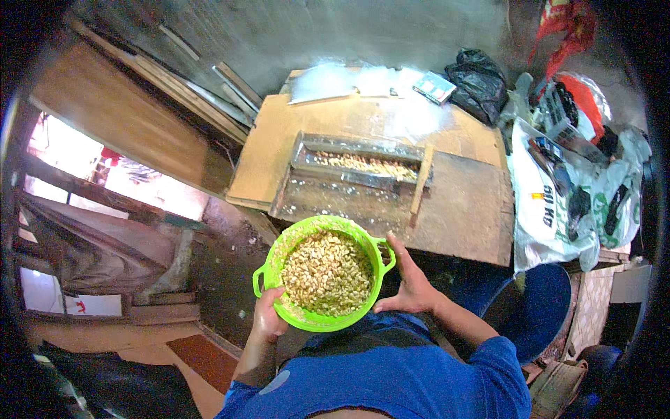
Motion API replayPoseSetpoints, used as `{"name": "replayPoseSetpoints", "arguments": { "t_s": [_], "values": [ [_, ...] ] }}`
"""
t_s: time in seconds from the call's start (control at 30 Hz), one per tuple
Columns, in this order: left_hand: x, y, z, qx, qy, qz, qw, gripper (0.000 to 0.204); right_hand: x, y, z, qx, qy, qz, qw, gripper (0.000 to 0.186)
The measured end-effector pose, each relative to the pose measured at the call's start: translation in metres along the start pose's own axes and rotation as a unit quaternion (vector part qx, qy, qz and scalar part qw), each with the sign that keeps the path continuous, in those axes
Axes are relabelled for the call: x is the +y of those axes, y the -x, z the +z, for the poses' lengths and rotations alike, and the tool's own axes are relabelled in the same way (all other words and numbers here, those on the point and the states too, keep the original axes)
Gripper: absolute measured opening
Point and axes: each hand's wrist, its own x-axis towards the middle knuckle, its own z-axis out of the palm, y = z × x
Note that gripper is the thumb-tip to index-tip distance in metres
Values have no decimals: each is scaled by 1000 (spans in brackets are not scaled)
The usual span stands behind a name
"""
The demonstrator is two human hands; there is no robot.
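A bright green plastic basin [371, 253] with two loop handles is held up in front of my body, containing many pale, shelled nut-like pieces [324, 272]. My left hand [268, 315] grips its lower left rim, thumb over the edge beneath the left handle. On the other side my right hand [413, 285] braces the basin around the right handle, thumb and forefinger spread along its side; the remaining fingers are partly hidden. Beyond the basin, a shallow trough [301, 158] on the table has more pieces along its bottom. A wooden stick [421, 183] lies across its right end.
The wooden table [262, 157] carries clear plastic bags [322, 82], a small light-blue box [434, 87] and a black bag [477, 78]. White sacks [534, 209] crowd its right side. A dark blue round container [537, 304] stands below. Planks [167, 85] lean at the left wall.
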Motion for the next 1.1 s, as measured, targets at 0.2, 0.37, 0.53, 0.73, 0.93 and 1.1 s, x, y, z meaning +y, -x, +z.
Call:
{"name": "replayPoseSetpoints", "arguments": {
  "t_s": [0.2,0.37,0.53,0.73,0.93,1.1],
  "values": [
    [42,-36,20,24,-30,-14,999,60,37,-71,5,39,-115,-134,983,147],
    [55,-64,52,-6,-22,-28,999,61,49,-100,-21,65,-147,-154,975,133],
    [72,-92,66,-29,-5,-64,998,58,39,-121,-19,110,-247,-134,953,136],
    [111,-151,64,-159,15,-60,985,65,19,-165,-9,219,-292,-69,928,133],
    [160,-188,54,-184,2,-98,978,75,6,-206,25,322,-190,-2,927,128],
    [187,-221,41,-208,-24,-102,972,78,10,-230,52,368,-174,17,913,130]
  ]
}}
